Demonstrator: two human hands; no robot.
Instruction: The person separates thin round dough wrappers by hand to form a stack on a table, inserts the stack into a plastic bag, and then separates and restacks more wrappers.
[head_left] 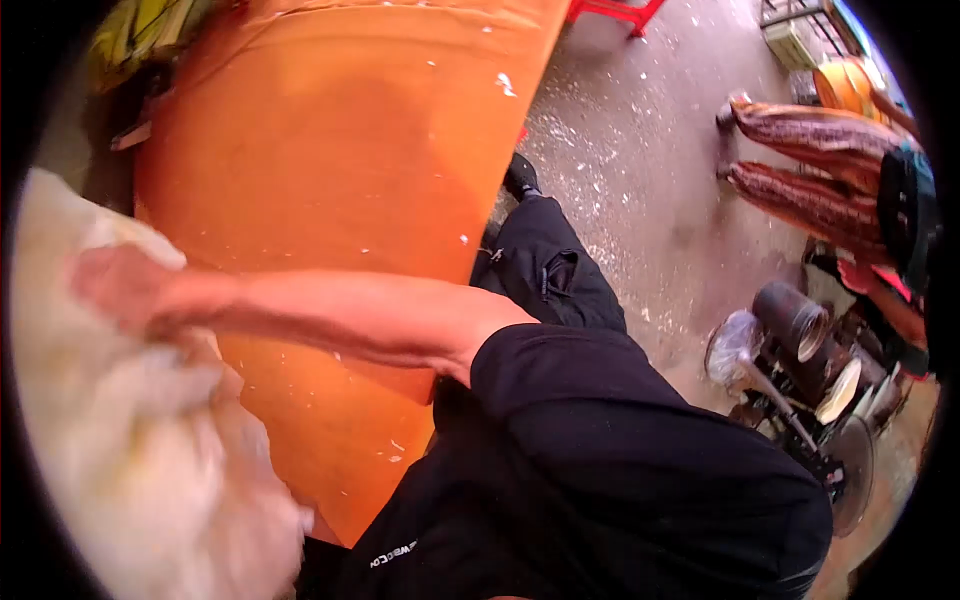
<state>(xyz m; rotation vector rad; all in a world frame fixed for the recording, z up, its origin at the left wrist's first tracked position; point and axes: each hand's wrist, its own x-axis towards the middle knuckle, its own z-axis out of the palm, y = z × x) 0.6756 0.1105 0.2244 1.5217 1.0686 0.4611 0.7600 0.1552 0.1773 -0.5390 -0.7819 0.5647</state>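
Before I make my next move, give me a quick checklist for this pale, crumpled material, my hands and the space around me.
1. Right hand at the pale material: ok, it looks to be on it.
2. Right hand's grip firm: cannot tell, the fingers are blurred.
3. Left hand placed: cannot tell, it is not in view.
4. Orange table free of scraps: not ok, white bits lie on it.
5. Floor near your shoe free of litter: not ok, pale specks are scattered there.
6. Person in patterned trousers away from your reaching arm: ok, they are across the floor.
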